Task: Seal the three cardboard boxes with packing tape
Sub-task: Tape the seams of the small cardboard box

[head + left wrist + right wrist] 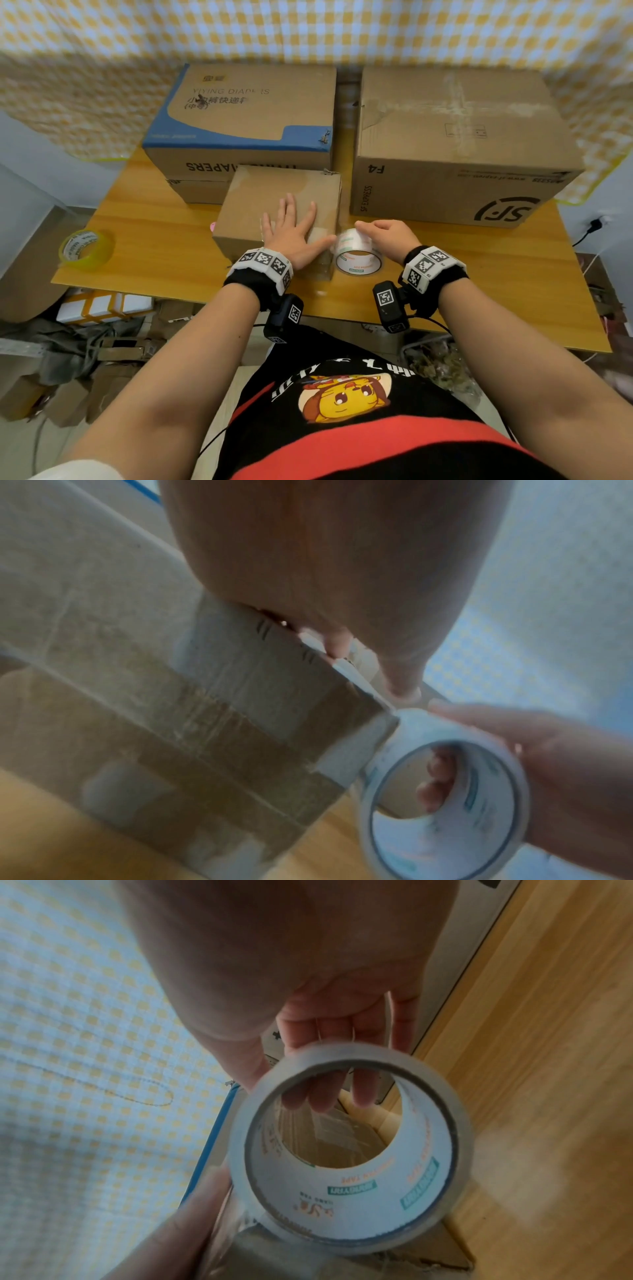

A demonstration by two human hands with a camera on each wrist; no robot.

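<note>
A small cardboard box (253,192) sits at the front middle of the table. My left hand (291,229) lies flat on its top, fingers spread, thumb at the right edge where clear tape runs over the corner. My right hand (383,233) grips a clear tape roll (356,253) just right of the box, fingers through its core. The left wrist view shows the tape roll (445,791) touching the taped box corner (363,739). In the right wrist view the tape roll (352,1150) fills the centre. Behind stand a blue-printed diaper box (246,113) and a large SF box (455,144).
A yellow tape roll (85,248) lies at the table's front left corner. The wooden table (479,274) ends near my body. A checked cloth (308,31) hangs behind the boxes. Cartons and clutter (85,342) lie on the floor to the left.
</note>
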